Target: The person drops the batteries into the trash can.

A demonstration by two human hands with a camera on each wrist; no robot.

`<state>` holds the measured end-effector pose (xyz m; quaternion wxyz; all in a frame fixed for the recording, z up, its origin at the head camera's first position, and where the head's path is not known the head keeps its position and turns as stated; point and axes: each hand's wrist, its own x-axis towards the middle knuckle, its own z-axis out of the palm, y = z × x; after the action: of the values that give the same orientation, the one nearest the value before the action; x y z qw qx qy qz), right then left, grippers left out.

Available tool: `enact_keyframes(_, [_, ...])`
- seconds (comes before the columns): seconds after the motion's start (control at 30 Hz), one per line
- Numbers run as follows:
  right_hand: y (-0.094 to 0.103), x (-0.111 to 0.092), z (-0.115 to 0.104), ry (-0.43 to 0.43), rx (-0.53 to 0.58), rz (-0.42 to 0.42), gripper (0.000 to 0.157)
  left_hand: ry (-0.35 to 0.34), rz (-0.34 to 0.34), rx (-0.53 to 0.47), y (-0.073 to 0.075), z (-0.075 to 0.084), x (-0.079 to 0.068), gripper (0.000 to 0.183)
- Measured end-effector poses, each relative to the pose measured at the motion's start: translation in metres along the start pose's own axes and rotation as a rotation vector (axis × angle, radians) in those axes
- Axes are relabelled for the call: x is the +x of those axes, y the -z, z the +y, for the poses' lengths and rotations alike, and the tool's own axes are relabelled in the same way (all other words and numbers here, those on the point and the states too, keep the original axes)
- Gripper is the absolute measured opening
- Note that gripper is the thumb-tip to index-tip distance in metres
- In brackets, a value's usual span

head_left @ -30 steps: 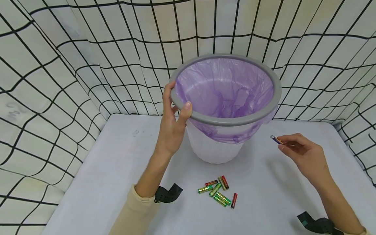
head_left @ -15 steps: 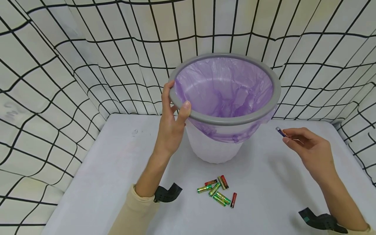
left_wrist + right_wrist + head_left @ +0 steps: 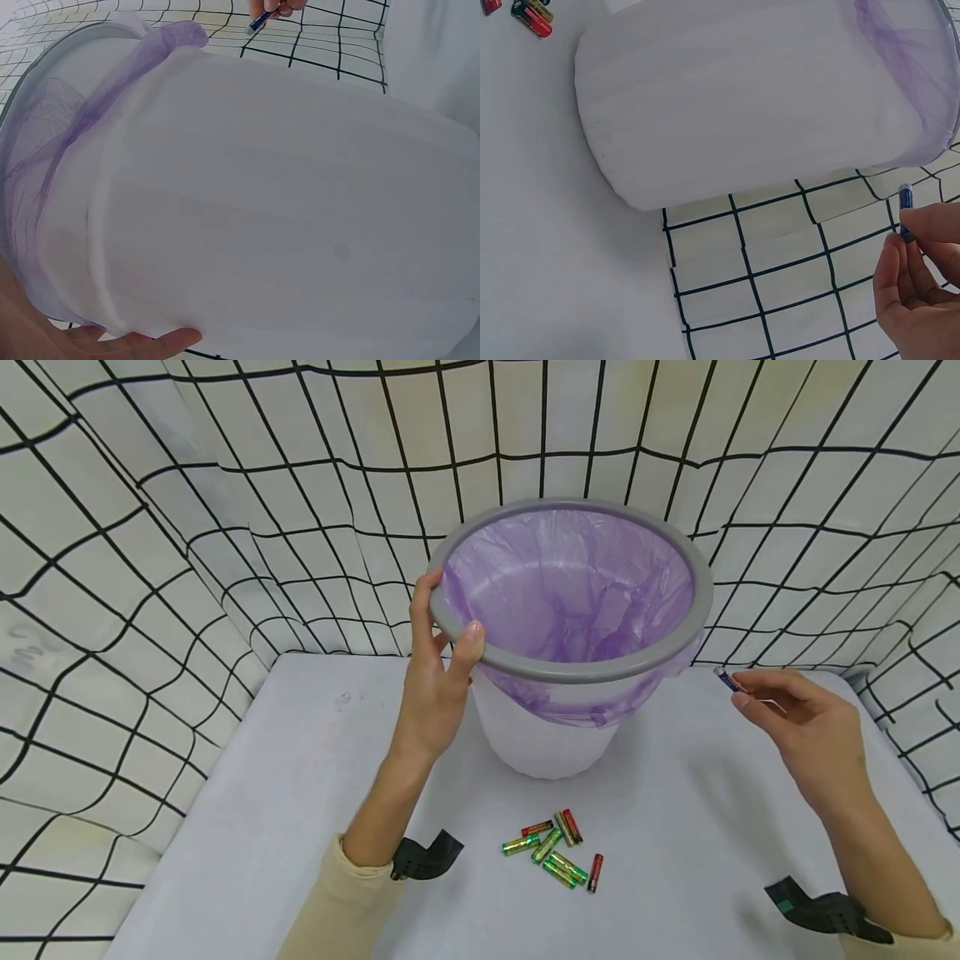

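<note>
A white trash bin (image 3: pixel 551 752) with a grey rim and a purple bag (image 3: pixel 570 593) lining it stands on the white table. My left hand (image 3: pixel 435 693) grips the rim at its left side, thumb over the front and fingers outside. In the left wrist view, fingers (image 3: pixel 165 343) press along the bin's wall. To the right of the bin, above the table, my right hand (image 3: pixel 806 718) pinches a small dark-blue battery (image 3: pixel 726 679) between thumb and fingertips. The right wrist view shows this battery (image 3: pixel 906 206) upright in the pinch, apart from the bin.
Several green and red batteries (image 3: pixel 558 852) lie loose on the table (image 3: pixel 315 793) in front of the bin. White walls with a black grid (image 3: pixel 337 493) enclose the table at the back and sides. Each wrist wears a black strap (image 3: pixel 427 856).
My right hand has moved up and to the right with the battery, away from the front of the bin. The left hand keeps its grip on the rim, and the loose batteries lie unchanged.
</note>
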<state>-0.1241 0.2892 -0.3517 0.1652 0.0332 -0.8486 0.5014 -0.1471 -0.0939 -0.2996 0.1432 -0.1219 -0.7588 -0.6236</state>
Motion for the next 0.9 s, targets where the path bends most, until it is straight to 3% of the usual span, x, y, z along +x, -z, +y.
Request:
enact_keyframes(0.37, [0.005,0.010,-0.011,0.028,0.036,0.041,0.031,-0.008,0.006,-0.007,-0.001,-0.001,0.001,0.079])
enact_keyframes(0.5, [0.005,0.012,-0.015,0.036,0.099,0.043,0.032,0.003,0.007,-0.001,-0.001,-0.002,0.000,0.080])
enact_keyframes(0.9, [0.008,0.021,-0.028,0.071,0.046,0.075,0.031,0.001,0.012,-0.002,-0.001,-0.001,0.001,0.079])
